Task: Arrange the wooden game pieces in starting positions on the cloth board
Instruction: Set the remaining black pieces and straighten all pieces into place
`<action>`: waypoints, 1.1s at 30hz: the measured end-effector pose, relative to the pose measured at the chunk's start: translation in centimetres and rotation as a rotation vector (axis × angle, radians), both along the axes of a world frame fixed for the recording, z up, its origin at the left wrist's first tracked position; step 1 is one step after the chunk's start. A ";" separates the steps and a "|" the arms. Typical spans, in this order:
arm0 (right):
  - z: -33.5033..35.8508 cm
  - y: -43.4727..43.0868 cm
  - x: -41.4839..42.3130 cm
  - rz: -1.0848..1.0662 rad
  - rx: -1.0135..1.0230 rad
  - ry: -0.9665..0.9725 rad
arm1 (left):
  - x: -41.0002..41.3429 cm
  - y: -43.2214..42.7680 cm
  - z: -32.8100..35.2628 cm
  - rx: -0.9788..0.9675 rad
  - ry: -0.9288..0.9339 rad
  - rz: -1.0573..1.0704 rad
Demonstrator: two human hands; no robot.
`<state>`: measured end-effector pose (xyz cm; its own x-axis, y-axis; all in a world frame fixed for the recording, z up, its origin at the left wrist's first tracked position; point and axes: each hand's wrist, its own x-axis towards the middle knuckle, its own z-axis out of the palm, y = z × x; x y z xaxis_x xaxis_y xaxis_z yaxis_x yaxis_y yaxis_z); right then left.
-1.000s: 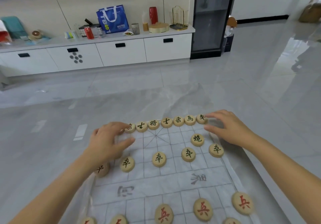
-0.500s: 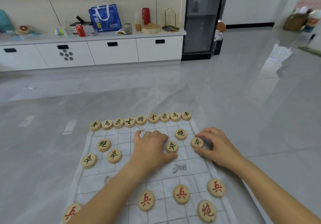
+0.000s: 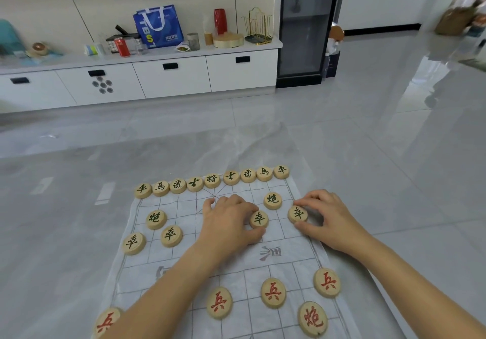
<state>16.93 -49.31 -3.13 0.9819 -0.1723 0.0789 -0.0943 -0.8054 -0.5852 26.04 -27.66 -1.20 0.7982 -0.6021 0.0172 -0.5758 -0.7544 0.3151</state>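
Note:
A white cloth board (image 3: 189, 215) with a grid lies on the grey floor. Several round wooden pieces with black characters line its far edge (image 3: 212, 179); two cannons (image 3: 156, 218) (image 3: 272, 200) and pawns (image 3: 171, 235) sit behind them. Red pieces (image 3: 273, 292) stand along the near side. My left hand (image 3: 228, 224) rests mid-board, thumb and forefinger on a black pawn (image 3: 259, 219). My right hand (image 3: 326, 217) pinches another black pawn (image 3: 297, 213) near the right edge.
A long white low cabinet (image 3: 171, 75) runs along the far wall, carrying a blue bag (image 3: 157, 27), a red can, a red vase and small items. A dark glass cabinet (image 3: 306, 25) stands to its right. Glossy grey tiles surround the cloth.
Both hands left the back row and came down to the pawn row. Over the last half second they stayed there, each holding a black pawn.

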 end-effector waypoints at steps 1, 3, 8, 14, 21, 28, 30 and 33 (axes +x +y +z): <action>0.1 0.0 0.0 0.000 0.002 0.004 | 0.0 0.0 0.0 -0.002 0.004 0.000; 0.1 0.1 0.0 0.010 -0.009 0.014 | 0.0 0.0 -0.1 -0.002 0.006 -0.002; 0.6 0.1 0.3 -0.002 -0.003 0.076 | -0.1 0.0 0.0 0.026 -0.019 -0.009; 1.3 1.9 2.8 -0.030 -0.075 0.127 | 0.4 1.5 0.5 0.024 -0.007 0.044; 1.3 2.8 4.8 -0.066 -0.131 0.139 | -0.2 7.4 0.2 -0.067 -0.071 0.149; 3.1 5.7 4.1 -0.029 -0.149 0.072 | 1.1 15.5 1.5 -0.109 -0.005 0.340; 3.3 8.1 4.0 0.072 -0.202 0.066 | 1.3 17.1 1.7 -0.090 0.029 0.370; 3.2 11.2 4.5 0.170 -0.296 0.065 | 0.8 18.8 1.3 -0.094 0.071 0.363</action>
